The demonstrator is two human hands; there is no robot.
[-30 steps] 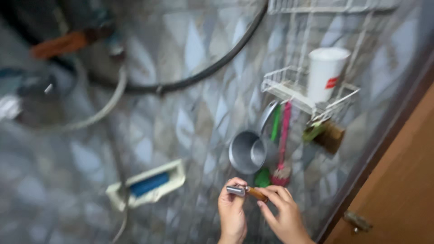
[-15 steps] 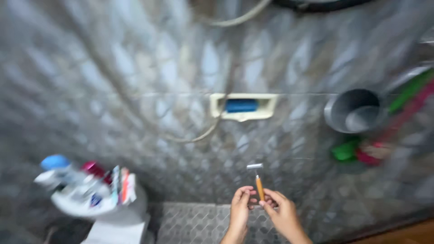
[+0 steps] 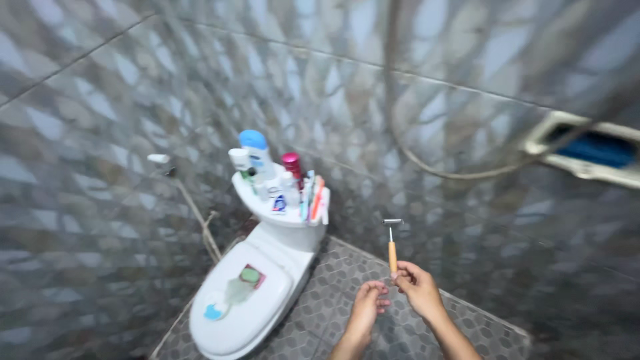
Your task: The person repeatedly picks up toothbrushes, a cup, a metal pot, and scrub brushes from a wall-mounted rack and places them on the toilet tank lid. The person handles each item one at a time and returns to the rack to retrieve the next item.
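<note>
Razor (image 3: 392, 243) with the orange handle is now pointing head-up, pinched at its bottom end in the right hand (image 3: 417, 288), while the left hand (image 3: 368, 307) is hovering loosely curled just beside it, holding nothing. View is swinging left compared to a moment ago, so the white toilet (image 3: 250, 293) is showing with a blue-capped bottle (image 3: 255, 152), red-capped one (image 3: 291, 165) and tubes crowding its tank.

Left hand: the left hand (image 3: 369, 310) is bare, no glove, no ring or band that I can make out.
Right hand: the right hand (image 3: 418, 288) is bare too, fingers uncovered.
Wrists: no watch, no bracelet.
Forearms: both bare down to the bottom edge of view, no sleeve showing.
Nails: too small to tell.
</note>
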